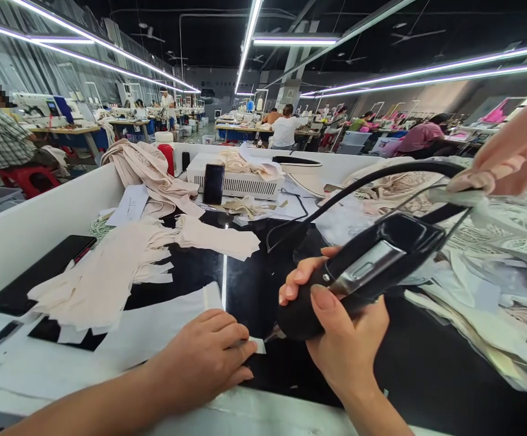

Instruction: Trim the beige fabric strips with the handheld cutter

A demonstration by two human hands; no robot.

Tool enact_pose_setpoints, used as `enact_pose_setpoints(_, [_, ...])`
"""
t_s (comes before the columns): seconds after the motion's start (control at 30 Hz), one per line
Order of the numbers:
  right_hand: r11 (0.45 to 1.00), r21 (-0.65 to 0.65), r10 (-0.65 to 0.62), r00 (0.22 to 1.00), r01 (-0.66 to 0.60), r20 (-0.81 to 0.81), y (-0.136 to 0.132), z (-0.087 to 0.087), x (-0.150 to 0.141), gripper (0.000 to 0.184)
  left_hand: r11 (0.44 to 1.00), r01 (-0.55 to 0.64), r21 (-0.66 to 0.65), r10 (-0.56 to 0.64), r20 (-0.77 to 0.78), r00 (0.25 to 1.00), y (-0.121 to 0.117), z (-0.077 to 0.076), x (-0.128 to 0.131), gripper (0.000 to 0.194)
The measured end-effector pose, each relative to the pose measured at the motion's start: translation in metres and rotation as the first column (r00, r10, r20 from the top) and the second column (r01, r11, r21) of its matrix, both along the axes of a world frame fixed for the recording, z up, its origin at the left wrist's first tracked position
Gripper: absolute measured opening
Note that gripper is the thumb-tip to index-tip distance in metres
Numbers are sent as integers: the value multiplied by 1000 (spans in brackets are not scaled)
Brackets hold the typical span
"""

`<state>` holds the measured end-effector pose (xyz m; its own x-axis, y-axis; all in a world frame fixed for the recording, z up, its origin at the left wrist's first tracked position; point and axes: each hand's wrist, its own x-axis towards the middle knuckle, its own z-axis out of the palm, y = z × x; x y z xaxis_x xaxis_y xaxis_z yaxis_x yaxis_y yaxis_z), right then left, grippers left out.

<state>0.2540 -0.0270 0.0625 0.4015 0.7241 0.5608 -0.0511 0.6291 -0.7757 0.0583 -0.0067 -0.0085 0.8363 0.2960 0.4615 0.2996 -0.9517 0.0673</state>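
My right hand [343, 327] is wrapped round a black corded hot knife [363, 266], with a metal plate on its side. Its thin metal tip [276, 332] points down and left, close to the end of a pale fabric strip [258, 345]. That strip is pinched by the fingertips of my left hand [213, 351], which rests on the dark tabletop. Behind the left hand lies a flat white fabric piece [163, 321]. A heap of beige fabric pieces [104, 272] is farther left, with another beige piece [218, 236] beyond.
A blurred pinkish shape [500, 163], apparently knotted cloth, meets the tool's cable [381, 169] at upper right. Lace pieces [504, 236] pile up on the right. Behind stand a vented white box [240, 181] and a phone [213, 184]. A black tablet-like slab [40, 272] lies left.
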Motion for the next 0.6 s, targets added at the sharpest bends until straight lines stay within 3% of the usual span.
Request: enact_pose_setpoints(0.6, [1000,5,11,1000,-11,-14,-2,-1,-2,35,1000,-10,-30,11,34,999,-1,-1,-1,23])
